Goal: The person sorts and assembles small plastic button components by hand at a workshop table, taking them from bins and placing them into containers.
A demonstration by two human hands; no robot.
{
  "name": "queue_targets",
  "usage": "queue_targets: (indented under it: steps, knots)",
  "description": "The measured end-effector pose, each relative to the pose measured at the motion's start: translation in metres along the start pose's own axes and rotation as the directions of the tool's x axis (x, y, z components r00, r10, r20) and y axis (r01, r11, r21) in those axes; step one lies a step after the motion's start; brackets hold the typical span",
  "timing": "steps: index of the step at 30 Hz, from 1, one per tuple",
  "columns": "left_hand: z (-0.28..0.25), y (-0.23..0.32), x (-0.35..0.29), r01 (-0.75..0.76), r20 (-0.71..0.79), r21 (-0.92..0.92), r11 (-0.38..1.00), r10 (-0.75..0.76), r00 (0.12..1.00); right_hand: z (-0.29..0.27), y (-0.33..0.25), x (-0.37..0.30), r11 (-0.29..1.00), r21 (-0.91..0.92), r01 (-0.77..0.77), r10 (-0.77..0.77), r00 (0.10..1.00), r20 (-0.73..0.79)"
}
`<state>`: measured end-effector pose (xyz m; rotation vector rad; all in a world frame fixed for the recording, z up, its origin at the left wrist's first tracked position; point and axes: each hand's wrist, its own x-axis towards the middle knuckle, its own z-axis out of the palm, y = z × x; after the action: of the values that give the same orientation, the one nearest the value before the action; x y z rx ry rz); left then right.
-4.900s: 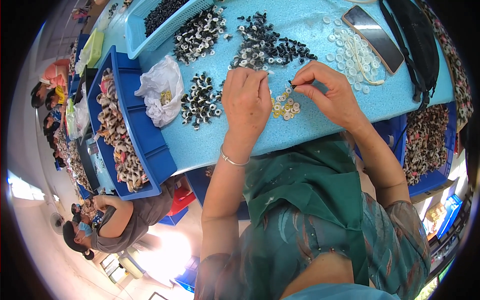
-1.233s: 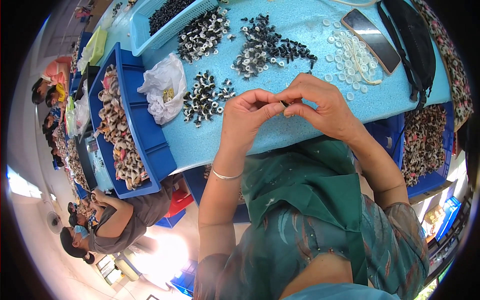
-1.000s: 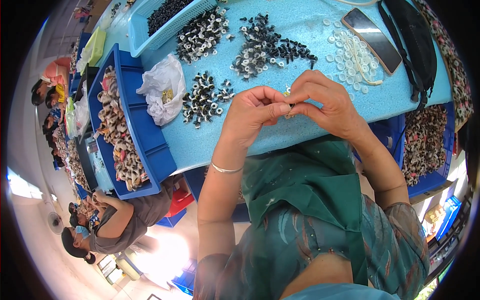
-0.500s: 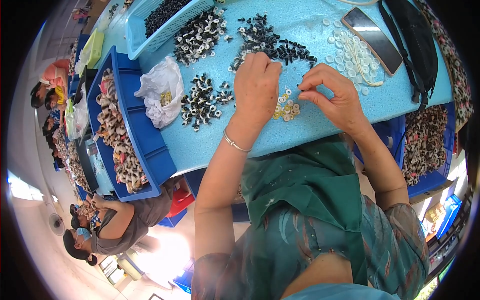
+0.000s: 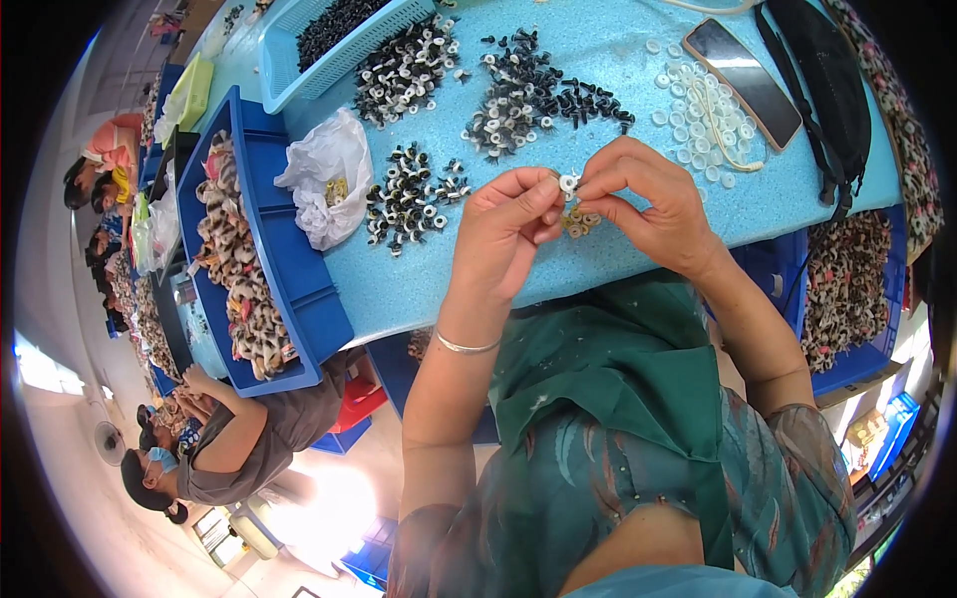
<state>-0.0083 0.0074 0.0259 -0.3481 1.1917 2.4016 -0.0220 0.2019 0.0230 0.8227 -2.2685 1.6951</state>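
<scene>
A small white ring (image 5: 568,182) is pinched between the fingertips of the left hand (image 5: 506,231) and the right hand (image 5: 648,204), which are brought together above the light blue table (image 5: 638,60). Both hands are closed, with fingers curled inward. A small cluster of yellowish parts (image 5: 576,221) is seen on the table just below the ring. Piles of black-and-white parts (image 5: 411,194) lie to the left, near a white plastic bag (image 5: 329,174). A phone (image 5: 743,68) lies at the far right, beside clear rings (image 5: 688,125).
</scene>
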Motion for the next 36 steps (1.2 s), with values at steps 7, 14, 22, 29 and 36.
queue_targets:
  steps: [7, 14, 22, 29, 36]
  knots:
    - [-0.007, -0.011, -0.005, 0.111, 0.119, -0.203, 0.973, -0.088, 0.989, 0.002, -0.009, 0.002, 0.998, 0.002, 0.055, -0.055, 0.998, -0.009]
    - [-0.013, -0.017, -0.015, 0.228, 0.238, -0.317, 0.921, -0.155, 0.959, 0.006, -0.015, 0.002, 0.997, 0.060, 0.048, -0.047, 0.999, -0.008]
    - [0.008, -0.024, -0.029, -0.266, -0.059, 0.138, 0.954, 0.276, 0.959, 0.005, -0.008, -0.002, 0.996, 0.051, 0.076, -0.079, 0.995, 0.060]
    - [0.002, -0.021, -0.024, -0.216, -0.010, 0.108, 0.970, 0.218, 0.976, 0.009, 0.002, -0.006, 0.977, -0.073, 0.200, -0.196, 0.979, 0.056]
    - [-0.028, 0.007, -0.011, -0.353, 0.297, 0.931, -0.090, 0.749, 0.592, -0.027, 0.025, 0.014, 0.857, -0.504, 0.108, -0.046, 0.990, 0.135]
